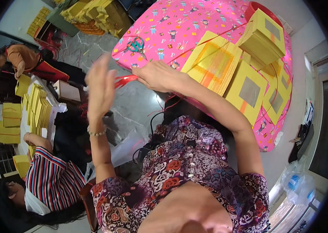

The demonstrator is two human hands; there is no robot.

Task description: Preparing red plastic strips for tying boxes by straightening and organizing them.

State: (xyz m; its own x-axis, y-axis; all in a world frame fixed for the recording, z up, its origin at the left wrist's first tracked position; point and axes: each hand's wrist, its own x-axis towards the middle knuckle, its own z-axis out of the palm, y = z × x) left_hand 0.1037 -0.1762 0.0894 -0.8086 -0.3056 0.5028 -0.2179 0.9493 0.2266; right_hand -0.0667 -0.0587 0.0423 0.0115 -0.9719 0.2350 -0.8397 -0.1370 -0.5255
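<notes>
My right hand [159,76] is closed round one end of a bundle of red string [126,80] beside the near left edge of the table. Facing it, my left hand [101,87] is raised with its fingers stretched out, the tips blurred by motion. The string's other end reaches close to the left palm; whether it touches cannot be made out. Teal-handled scissors [136,46] lie on the pink patterned tablecloth [164,19] beyond my hands. Right of my right forearm are yellow paper stacks [212,64] tied with red string.
More yellow stacks [263,37] and a red basin [254,8] occupy the table's right side. At left, two people work by a white table [51,116] bearing yellow paper [38,106]. Yellow bundles [98,15] are piled at the back. A clear plastic bag [127,145] lies below my hands.
</notes>
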